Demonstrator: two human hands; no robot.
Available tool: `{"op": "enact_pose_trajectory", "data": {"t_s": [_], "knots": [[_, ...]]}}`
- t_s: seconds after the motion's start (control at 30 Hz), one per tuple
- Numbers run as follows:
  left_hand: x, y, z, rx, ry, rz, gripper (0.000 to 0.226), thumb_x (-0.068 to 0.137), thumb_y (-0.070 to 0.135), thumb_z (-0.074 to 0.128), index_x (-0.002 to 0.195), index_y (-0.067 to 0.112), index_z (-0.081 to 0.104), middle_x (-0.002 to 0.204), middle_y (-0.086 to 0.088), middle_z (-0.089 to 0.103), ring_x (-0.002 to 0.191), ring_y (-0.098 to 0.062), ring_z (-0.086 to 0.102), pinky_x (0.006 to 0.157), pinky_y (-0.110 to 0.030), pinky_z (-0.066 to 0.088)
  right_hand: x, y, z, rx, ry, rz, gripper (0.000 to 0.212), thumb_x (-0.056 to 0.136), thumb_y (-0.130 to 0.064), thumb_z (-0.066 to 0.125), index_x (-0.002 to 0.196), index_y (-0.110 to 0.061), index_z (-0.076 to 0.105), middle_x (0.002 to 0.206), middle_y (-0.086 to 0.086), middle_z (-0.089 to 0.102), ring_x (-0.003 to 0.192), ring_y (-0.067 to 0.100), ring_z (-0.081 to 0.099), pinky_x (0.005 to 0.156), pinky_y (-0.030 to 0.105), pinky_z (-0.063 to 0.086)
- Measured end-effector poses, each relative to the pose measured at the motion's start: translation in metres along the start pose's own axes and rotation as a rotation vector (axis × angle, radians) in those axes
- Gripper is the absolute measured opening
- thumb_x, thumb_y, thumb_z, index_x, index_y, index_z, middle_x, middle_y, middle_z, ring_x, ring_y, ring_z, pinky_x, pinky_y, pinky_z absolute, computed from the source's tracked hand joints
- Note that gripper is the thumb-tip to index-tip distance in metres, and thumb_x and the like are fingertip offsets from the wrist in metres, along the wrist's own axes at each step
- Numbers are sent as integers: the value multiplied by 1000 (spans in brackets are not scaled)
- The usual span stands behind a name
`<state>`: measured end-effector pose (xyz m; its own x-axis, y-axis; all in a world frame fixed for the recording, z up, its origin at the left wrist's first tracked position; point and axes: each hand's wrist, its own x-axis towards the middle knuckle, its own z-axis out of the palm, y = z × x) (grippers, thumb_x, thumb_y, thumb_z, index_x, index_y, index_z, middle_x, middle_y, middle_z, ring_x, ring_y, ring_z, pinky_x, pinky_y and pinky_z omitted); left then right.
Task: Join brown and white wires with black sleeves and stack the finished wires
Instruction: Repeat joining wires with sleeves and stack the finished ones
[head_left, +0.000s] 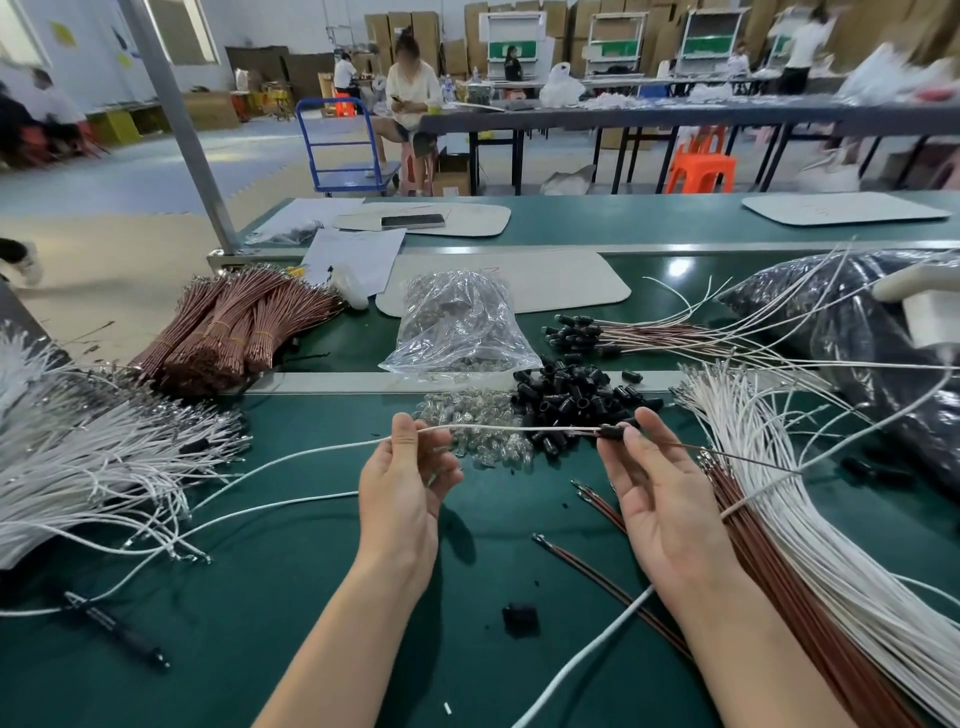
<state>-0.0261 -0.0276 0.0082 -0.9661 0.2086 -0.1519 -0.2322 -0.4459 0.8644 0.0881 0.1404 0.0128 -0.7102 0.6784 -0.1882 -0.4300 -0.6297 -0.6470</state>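
Observation:
My left hand (402, 480) pinches a white wire (498, 427) that stretches level to the right. My right hand (657, 483) pinches a black sleeve (613, 431) at that wire's end, and a brown wire (727, 453) runs out of the sleeve to the right. Both hands hover above the green table (322, 587), palms up. A heap of loose black sleeves (576, 397) lies just behind the hands. Finished wires (649, 332) with black sleeves lie stacked further back right.
White wires (93, 457) fan out at left; white (810, 530) and brown wires (779, 582) at right. Bundled brown wires (228, 327) lie back left. A clear bag (457, 322) and clear parts (478, 421) sit centre. A dark bag (852, 332) fills the right.

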Motion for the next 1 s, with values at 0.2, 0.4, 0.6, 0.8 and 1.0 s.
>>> {"op": "enact_pose_trajectory", "data": {"t_s": [0.2,0.4,0.6,0.8,1.0], "knots": [[-2,0,3,-82,-27,-87,28,104,31,51,90,9,61,72,0,71,55,-7,61,52,-22,55,-2,1,2,-6,-2,24,20,93,4,56,103,-9,68,88,7,75,86,15,75,74,23,60],[-10,-5,9,86,-138,-13,25,98,35,56,95,11,63,85,-3,76,63,-9,65,56,-23,55,-2,4,3,-13,-25,34,28,91,2,60,115,-9,65,94,8,74,89,16,74,74,22,59],[-23,-13,17,197,-294,-14,31,75,49,74,89,21,80,96,0,76,81,-9,68,65,-25,56,-4,11,7,-80,-95,36,44,76,-6,68,120,-9,63,92,5,76,87,14,74,72,21,59],[-20,-9,15,167,-256,-31,32,78,52,72,92,23,78,80,4,70,70,-9,64,61,-24,55,-3,8,4,-141,-96,-31,41,77,-6,68,118,-11,66,92,5,76,89,13,74,75,21,58],[-5,4,1,-41,-77,-70,20,98,33,61,92,15,67,79,0,72,60,-7,64,54,-23,56,-1,-3,-3,-67,-86,-34,37,78,-5,69,115,-12,67,96,5,74,92,13,73,76,22,59]]}}
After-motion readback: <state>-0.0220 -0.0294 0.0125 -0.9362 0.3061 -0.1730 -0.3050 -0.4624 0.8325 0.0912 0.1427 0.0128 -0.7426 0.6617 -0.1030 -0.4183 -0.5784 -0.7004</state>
